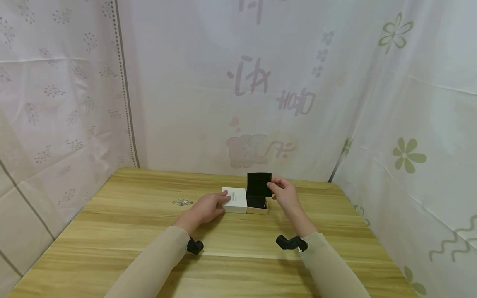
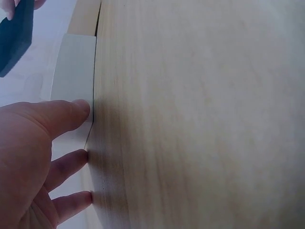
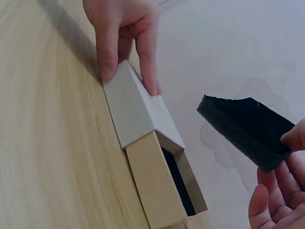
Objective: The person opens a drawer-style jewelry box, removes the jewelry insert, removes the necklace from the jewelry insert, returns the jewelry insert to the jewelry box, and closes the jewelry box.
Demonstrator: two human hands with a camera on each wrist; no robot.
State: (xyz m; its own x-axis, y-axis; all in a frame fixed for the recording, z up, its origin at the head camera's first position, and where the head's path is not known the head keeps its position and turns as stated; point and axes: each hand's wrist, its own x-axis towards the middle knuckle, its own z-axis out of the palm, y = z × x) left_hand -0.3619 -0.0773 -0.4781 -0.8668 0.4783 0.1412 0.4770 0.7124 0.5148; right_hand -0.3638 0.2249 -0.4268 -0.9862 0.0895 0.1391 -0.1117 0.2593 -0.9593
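Beige sleeves (image 1: 150, 260) near part-open box (image 1: 238, 203), black insert (image 1: 255, 202) inside

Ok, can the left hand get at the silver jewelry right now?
Probably yes: the jewelry lies on the table left of the left hand, nothing visible between, but that hand would first have to release the box.

I record a wood-grain worktop (image 1: 223, 273) before me, a silver-coloured trinket (image 1: 182, 202) lying left of centre. Behind hangs a pale back curtain (image 1: 179, 103) printed with lettering (image 1: 252, 78), a bear-like figure (image 1: 244, 152) and 3 small flowers (image 1: 322, 54). I note sprigs (image 1: 54, 90) on the left curtain (image 1: 85, 136), green flowers (image 1: 405, 155) on the right curtain (image 1: 443, 120).
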